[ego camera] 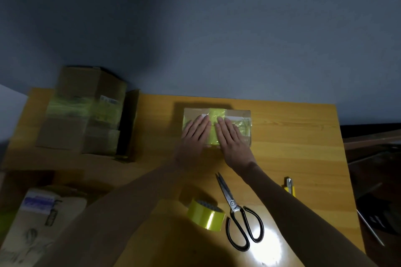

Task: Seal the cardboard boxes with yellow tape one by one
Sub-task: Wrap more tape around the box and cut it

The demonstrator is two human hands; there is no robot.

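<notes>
Toward the far middle of the wooden table (293,147) sat a small cardboard box (238,112), with a strip of yellow tape (217,115) running across its top and down the near face. Both hands lay flat on it, fingers straight and together, grasping nothing: the left hand (195,134) pressed left of the strip and the right hand (231,138) pressed right of it. The box looked light and fairly stiff, though its top flaps would probably give under hard pressure, so even palm pressure suited it. It would best be taken by its two short side walls. The tape seemed thin and glossy (crinkled film possibly lay at the box's right end, but blur hid it). Near the person lay the yellow tape roll (206,215), black-handled scissors (236,208) and a yellow utility knife (290,187). Taped boxes (82,110) stood stacked at far left.
</notes>
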